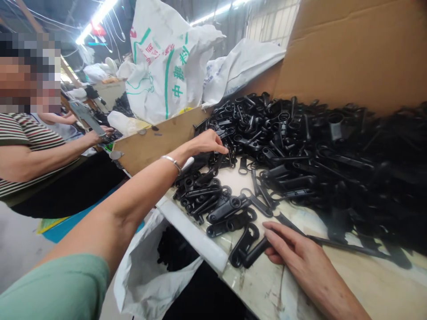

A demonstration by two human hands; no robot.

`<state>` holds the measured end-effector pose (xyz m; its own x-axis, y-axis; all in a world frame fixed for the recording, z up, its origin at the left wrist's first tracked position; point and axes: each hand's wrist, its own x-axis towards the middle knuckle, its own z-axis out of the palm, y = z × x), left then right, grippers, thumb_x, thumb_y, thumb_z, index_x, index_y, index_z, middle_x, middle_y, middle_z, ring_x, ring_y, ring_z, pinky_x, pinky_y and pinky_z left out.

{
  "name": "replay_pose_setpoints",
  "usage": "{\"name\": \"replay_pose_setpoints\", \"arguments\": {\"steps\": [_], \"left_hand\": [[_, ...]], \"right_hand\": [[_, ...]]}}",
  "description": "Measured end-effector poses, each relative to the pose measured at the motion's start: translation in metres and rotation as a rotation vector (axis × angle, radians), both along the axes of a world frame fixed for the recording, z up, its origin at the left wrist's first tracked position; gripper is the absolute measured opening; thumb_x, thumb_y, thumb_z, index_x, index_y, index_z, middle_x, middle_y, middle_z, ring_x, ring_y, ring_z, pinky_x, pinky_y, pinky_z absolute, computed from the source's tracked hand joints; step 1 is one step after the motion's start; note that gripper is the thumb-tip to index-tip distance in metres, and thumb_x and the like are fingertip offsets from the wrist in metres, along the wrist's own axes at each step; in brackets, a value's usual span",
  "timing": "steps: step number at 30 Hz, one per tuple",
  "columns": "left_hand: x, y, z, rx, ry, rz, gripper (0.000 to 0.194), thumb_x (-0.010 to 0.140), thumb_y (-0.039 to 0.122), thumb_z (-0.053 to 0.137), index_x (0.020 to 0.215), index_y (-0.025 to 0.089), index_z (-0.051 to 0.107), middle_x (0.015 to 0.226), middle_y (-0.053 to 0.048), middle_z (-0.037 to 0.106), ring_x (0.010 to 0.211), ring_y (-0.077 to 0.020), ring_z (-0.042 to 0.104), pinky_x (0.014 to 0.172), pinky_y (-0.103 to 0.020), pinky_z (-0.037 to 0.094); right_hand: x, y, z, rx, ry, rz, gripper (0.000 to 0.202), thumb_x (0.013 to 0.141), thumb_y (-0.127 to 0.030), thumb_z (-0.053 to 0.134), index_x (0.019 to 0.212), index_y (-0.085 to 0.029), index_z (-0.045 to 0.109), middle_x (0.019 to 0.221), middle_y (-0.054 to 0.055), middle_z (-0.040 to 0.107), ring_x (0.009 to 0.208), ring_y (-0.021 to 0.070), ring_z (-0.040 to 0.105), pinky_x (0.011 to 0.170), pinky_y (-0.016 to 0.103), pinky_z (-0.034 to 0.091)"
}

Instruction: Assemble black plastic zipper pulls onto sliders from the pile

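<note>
My left hand (211, 142) reaches out to the near edge of a big pile of black plastic parts (283, 129). Its fingers are pinched at the top of a small upright black plastic part (231, 159). Low on the right, my right hand (295, 249) is closed at the end of a black plastic handle-like part (256, 253) resting on the table. Beside that lies a flat black part with a ring end (245, 242). Between my hands are more loose black pieces, among them a long lever with a round hole (228, 209).
The worktable (263, 284) has a white front edge strip (193, 233). Below it hangs an open white sack (143, 275) with black pieces inside. A low board (156, 146) and tall cardboard (353, 53) wall the pile. A person in a striped shirt (30, 138) works at left.
</note>
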<state>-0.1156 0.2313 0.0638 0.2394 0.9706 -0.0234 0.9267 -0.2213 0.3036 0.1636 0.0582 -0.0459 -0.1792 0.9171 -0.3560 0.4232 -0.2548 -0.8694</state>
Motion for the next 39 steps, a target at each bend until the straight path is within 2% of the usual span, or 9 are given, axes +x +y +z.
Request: {"name": "replay_pose_setpoints", "arguments": {"steps": [6, 9, 12, 15, 18, 25, 31, 34, 39], "left_hand": [[-0.051, -0.033, 0.030, 0.115, -0.125, 0.118, 0.045, 0.076, 0.053, 0.053, 0.090, 0.013, 0.069, 0.062, 0.000, 0.055, 0.055, -0.0107, 0.042, 0.050, -0.025, 0.030], [-0.068, -0.045, 0.042, 0.011, -0.044, 0.105, 0.037, 0.069, 0.049, 0.063, 0.080, 0.015, 0.071, 0.067, 0.000, 0.060, 0.061, -0.0116, 0.047, 0.053, -0.023, 0.032], [-0.070, -0.048, 0.039, -0.193, 0.083, 0.051, 0.030, 0.062, 0.044, 0.072, 0.071, 0.015, 0.072, 0.062, 0.001, 0.062, 0.059, -0.0124, 0.051, 0.054, -0.023, 0.034], [-0.063, -0.047, 0.025, -0.351, 0.198, 0.004, 0.025, 0.060, 0.036, 0.078, 0.062, 0.013, 0.069, 0.052, 0.003, 0.058, 0.051, -0.0106, 0.049, 0.052, -0.022, 0.035], [-0.054, -0.044, 0.013, -0.384, 0.275, -0.007, 0.030, 0.077, 0.040, 0.071, 0.067, 0.012, 0.064, 0.056, 0.003, 0.057, 0.051, -0.0093, 0.050, 0.053, -0.023, 0.042], [-0.019, -0.032, -0.008, -0.185, 0.368, 0.031, 0.030, 0.092, 0.038, 0.056, 0.109, 0.014, 0.060, 0.107, -0.007, 0.062, 0.094, -0.0195, 0.062, 0.081, -0.038, 0.053], [0.016, -0.021, -0.038, -0.106, 0.479, 0.096, 0.033, 0.091, 0.035, 0.058, 0.119, 0.017, 0.056, 0.119, -0.009, 0.058, 0.105, -0.0222, 0.059, 0.087, -0.041, 0.052], [0.022, -0.016, -0.039, -0.094, 0.498, 0.083, 0.033, 0.090, 0.035, 0.059, 0.118, 0.017, 0.057, 0.119, -0.009, 0.058, 0.104, -0.0222, 0.059, 0.087, -0.041, 0.052], [0.030, -0.012, -0.020, -0.092, 0.466, 0.034, 0.029, 0.090, 0.036, 0.059, 0.111, 0.016, 0.059, 0.109, -0.007, 0.061, 0.097, -0.0201, 0.061, 0.082, -0.038, 0.053]], "right_hand": [[-0.002, -0.002, 0.005, 0.024, 0.027, -0.024, 0.065, 0.072, -0.063, 0.058, 0.115, -0.014, 0.066, 0.072, 0.005, 0.072, 0.070, 0.0231, 0.070, 0.071, 0.033, 0.058], [-0.003, -0.001, 0.004, 0.021, 0.015, -0.018, 0.066, 0.073, -0.063, 0.056, 0.117, -0.015, 0.065, 0.075, 0.005, 0.073, 0.071, 0.0222, 0.070, 0.073, 0.032, 0.058], [-0.001, 0.000, 0.000, 0.016, -0.010, 0.001, 0.066, 0.075, -0.065, 0.055, 0.120, -0.017, 0.064, 0.075, 0.004, 0.073, 0.073, 0.0217, 0.070, 0.074, 0.032, 0.057], [0.000, 0.001, -0.002, 0.020, -0.038, 0.008, 0.065, 0.076, -0.065, 0.055, 0.120, -0.017, 0.063, 0.072, 0.004, 0.072, 0.069, 0.0212, 0.069, 0.072, 0.032, 0.056], [-0.001, 0.001, -0.003, 0.035, -0.006, 0.000, 0.065, 0.076, -0.063, 0.056, 0.120, -0.016, 0.064, 0.073, 0.005, 0.072, 0.069, 0.0218, 0.069, 0.071, 0.032, 0.057], [-0.002, 0.000, 0.000, 0.040, 0.024, -0.021, 0.062, 0.075, -0.060, 0.059, 0.117, -0.015, 0.066, 0.068, 0.004, 0.071, 0.065, 0.0215, 0.069, 0.068, 0.033, 0.058], [-0.004, -0.001, 0.006, 0.061, 0.057, -0.026, 0.058, 0.076, -0.056, 0.059, 0.114, -0.013, 0.067, 0.066, 0.004, 0.070, 0.061, 0.0206, 0.068, 0.063, 0.031, 0.058], [-0.007, -0.003, 0.011, 0.100, 0.073, -0.013, 0.052, 0.080, -0.052, 0.056, 0.111, -0.012, 0.067, 0.065, 0.004, 0.069, 0.061, 0.0192, 0.067, 0.062, 0.029, 0.057], [-0.006, -0.005, 0.014, 0.145, 0.088, 0.024, 0.045, 0.086, -0.047, 0.052, 0.112, -0.013, 0.066, 0.075, 0.004, 0.070, 0.066, 0.0170, 0.068, 0.064, 0.027, 0.057]]}}
